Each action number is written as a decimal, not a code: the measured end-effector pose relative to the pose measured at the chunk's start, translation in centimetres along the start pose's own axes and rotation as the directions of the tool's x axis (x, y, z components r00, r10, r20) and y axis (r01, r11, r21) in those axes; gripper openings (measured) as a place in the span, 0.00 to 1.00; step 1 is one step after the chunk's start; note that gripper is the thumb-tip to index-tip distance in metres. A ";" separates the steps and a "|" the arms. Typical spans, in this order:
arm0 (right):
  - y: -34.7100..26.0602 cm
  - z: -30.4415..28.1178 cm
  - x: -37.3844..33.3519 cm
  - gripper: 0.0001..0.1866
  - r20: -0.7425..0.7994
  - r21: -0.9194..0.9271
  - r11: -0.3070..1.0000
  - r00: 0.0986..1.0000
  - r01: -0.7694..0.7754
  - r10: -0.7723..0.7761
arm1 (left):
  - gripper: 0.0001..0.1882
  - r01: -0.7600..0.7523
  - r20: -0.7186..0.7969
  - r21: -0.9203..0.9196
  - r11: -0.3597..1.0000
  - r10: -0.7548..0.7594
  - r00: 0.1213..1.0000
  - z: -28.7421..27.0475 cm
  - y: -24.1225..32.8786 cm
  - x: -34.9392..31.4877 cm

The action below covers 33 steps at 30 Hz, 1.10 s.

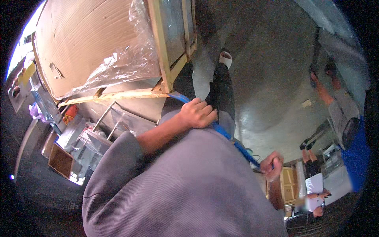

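A long blue strap [222,131] runs from beside the lower corner of a wooden crate [167,81] across the front of my body. My left hand [198,113] is closed in a fist around it, next to that corner. Farther right, my right hand [272,165] is closed at the strap's other visible end, slightly blurred. Between the two fists the strap looks drawn out fairly straight. Brown cardboard [90,39] covers the crate's side, with loose clear plastic film [136,59] over its edge. What the strap is fastened to cannot be made out.
Grey floor [268,87] spreads ahead and right of my legs. At left stand a metal-framed cart [106,118] and a brown open box [61,161]. One person in a blue garment [357,158] is at far right; another in white [314,183] is lower right, near wooden crates [289,185].
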State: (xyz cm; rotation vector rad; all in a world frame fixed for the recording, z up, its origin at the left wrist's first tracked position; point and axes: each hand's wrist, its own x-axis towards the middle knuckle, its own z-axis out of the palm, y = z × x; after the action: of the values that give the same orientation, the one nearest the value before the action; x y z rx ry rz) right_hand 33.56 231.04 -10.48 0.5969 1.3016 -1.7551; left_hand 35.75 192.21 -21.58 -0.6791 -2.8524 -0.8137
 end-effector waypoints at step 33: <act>-24.9 6.9 16.9 0.22 -0.088 -0.567 0.792 0.973 -0.226 0.215 | 0.12 0.476 -0.244 -0.116 0.872 -0.490 0.837 0.0 -3.1 4.1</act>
State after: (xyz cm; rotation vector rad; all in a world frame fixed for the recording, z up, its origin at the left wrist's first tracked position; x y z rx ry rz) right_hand 4.43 221.20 -8.12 0.3925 1.6087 -1.0795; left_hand 30.72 191.48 -22.16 0.1685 -2.7784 -0.9517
